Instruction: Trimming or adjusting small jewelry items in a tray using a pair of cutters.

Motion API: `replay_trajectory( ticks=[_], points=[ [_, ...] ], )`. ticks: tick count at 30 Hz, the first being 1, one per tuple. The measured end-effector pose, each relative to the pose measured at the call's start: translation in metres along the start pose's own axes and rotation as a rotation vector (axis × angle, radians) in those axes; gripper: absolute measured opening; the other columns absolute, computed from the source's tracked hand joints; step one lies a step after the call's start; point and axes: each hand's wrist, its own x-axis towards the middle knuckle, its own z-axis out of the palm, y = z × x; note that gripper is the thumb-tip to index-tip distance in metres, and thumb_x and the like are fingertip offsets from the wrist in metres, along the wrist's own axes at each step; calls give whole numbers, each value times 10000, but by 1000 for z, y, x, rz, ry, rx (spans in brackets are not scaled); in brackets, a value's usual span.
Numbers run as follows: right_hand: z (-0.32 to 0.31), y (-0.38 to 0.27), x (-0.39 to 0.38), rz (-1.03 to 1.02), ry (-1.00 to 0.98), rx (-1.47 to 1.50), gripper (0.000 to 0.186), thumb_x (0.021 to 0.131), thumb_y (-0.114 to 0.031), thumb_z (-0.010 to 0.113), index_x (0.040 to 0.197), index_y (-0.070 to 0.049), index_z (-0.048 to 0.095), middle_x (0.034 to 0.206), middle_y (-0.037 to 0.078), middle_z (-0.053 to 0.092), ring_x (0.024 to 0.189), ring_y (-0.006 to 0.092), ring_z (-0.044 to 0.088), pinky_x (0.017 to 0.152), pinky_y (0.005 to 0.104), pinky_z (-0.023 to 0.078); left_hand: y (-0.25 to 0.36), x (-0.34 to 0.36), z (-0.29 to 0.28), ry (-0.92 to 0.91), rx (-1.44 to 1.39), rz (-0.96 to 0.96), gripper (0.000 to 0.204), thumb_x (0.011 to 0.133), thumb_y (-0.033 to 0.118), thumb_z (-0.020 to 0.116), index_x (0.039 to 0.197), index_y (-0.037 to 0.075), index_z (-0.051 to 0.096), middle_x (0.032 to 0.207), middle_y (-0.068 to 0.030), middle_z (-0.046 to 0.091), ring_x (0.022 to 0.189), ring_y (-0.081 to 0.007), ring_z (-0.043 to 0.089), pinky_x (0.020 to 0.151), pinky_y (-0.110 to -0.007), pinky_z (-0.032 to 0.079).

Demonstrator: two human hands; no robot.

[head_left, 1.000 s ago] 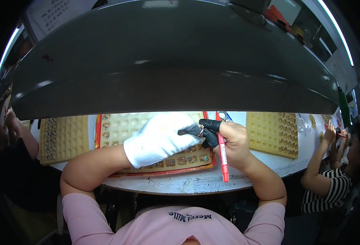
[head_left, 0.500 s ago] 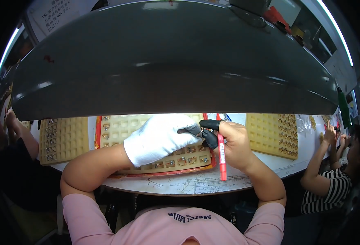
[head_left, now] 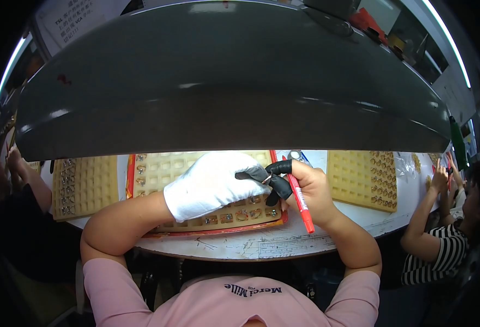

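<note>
My left hand (head_left: 212, 185), in a white glove with dark fingertips, is closed at the middle of the view, pinching a small gold ring (head_left: 266, 178). My right hand (head_left: 305, 191), with black covers on some fingers, meets it at the ring and also holds a red marker (head_left: 308, 217) slanting down across the palm. The ring is mostly hidden by the fingers. Both hands are over a cream slotted tray (head_left: 155, 161) in a red-rimmed case (head_left: 152, 232), which has rows of rings along its front and left.
Slotted trays with rings flank me, left (head_left: 90, 185) and right (head_left: 354, 174). A dark lamp hood (head_left: 229, 71) spans the table (head_left: 207, 248). A small metal item (head_left: 294, 155) and plastic bags (head_left: 409, 163) lie behind. Co-workers sit left (head_left: 27, 180) and right (head_left: 430, 245).
The red marker in my right hand has tilted, its lower end swinging up and to the right as that hand turned slightly. My left hand has barely moved.
</note>
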Motion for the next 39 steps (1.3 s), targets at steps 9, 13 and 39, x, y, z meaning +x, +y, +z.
replay_trajectory(
  ticks=[9, 13, 39],
  points=[
    [-8, 9, 4, -763, 201, -905, 153, 615, 7, 684, 695, -43, 563, 489, 45, 475, 427, 208, 476, 445, 313, 364, 3, 1, 0, 12, 44, 1, 218, 806, 207, 679, 920, 22, 657, 787, -69, 616, 704, -122, 575, 657, -286, 472],
    [-9, 17, 7, -672, 245, -668, 152, 654, -43, 730, 741, -32, 606, 512, 57, 500, 435, 213, 482, 450, 322, 362, -2, 1, 3, 7, -152, -181, 302, 809, 230, 711, 1018, 27, 629, 774, -16, 625, 686, -66, 564, 619, -232, 461],
    [-9, 7, 1, -849, 271, -1070, 123, 653, -118, 645, 678, -126, 525, 496, -24, 465, 445, 135, 489, 461, 272, 351, -1, 3, 14, 312, 591, 418, 68, 784, 131, 647, 771, 65, 655, 710, -85, 593, 636, -276, 600, 570, -362, 481]
  ],
)
